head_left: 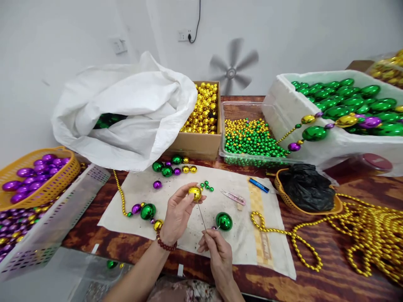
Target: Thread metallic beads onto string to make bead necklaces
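Note:
My left hand [176,214], with a beaded bracelet at the wrist, pinches a shiny gold ball bead [194,193] above the white cloth [245,251]. My right hand [218,251] grips a long thin needle [202,217], its upper end at the underside of the gold bead. Whether the tip is inside the hole cannot be made out. Close by the right fingers are a large green ball [224,221] and a small purple bead partly hidden by them. Small green beads [207,186] lie just beyond the left fingertips. Left of my hands rests a strand with a green ball [148,211].
Pink thread snips [233,197] and a blue cutter [258,185] lie on the cloth. Behind stand a white sack [126,105], a carton [195,144], a clear bin [229,157] and a foam box [283,90]. Gold bead chains [378,235] are heaped right; purple beads fill a basket [67,172] left.

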The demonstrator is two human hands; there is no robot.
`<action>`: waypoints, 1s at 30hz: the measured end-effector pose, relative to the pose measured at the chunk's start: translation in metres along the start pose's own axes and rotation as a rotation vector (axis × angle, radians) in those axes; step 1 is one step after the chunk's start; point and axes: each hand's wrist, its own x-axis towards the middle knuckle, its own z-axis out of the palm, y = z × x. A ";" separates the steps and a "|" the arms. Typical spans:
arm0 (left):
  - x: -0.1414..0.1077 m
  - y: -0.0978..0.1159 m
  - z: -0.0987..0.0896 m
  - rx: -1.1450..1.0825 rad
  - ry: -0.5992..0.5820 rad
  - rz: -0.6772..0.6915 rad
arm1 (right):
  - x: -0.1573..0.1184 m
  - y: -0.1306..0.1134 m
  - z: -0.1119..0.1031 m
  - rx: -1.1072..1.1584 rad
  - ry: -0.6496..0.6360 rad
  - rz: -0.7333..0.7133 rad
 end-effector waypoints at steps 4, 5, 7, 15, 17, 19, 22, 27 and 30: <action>-0.006 -0.002 0.001 0.112 -0.001 0.079 | 0.006 -0.005 0.000 0.014 -0.013 -0.010; -0.007 -0.001 0.001 0.135 0.001 0.092 | 0.006 -0.005 0.000 0.012 -0.021 -0.016; -0.009 0.001 0.002 0.172 0.004 0.112 | 0.005 -0.004 -0.001 0.009 -0.028 -0.024; -0.012 -0.004 0.006 0.165 0.086 0.097 | -0.004 0.001 0.002 0.026 -0.003 0.026; -0.012 -0.006 0.006 0.153 0.098 0.090 | -0.004 0.002 0.002 0.031 -0.014 0.038; -0.010 -0.005 0.005 0.148 0.115 0.102 | -0.003 0.003 0.002 0.032 -0.038 0.044; -0.005 -0.001 0.002 0.143 0.144 0.128 | -0.003 0.005 0.000 0.009 -0.065 0.049; 0.005 0.004 -0.002 0.080 0.166 0.133 | -0.009 0.009 -0.004 -0.024 -0.051 0.045; 0.006 0.005 -0.001 0.051 0.158 0.123 | -0.012 0.009 -0.004 -0.030 -0.016 0.053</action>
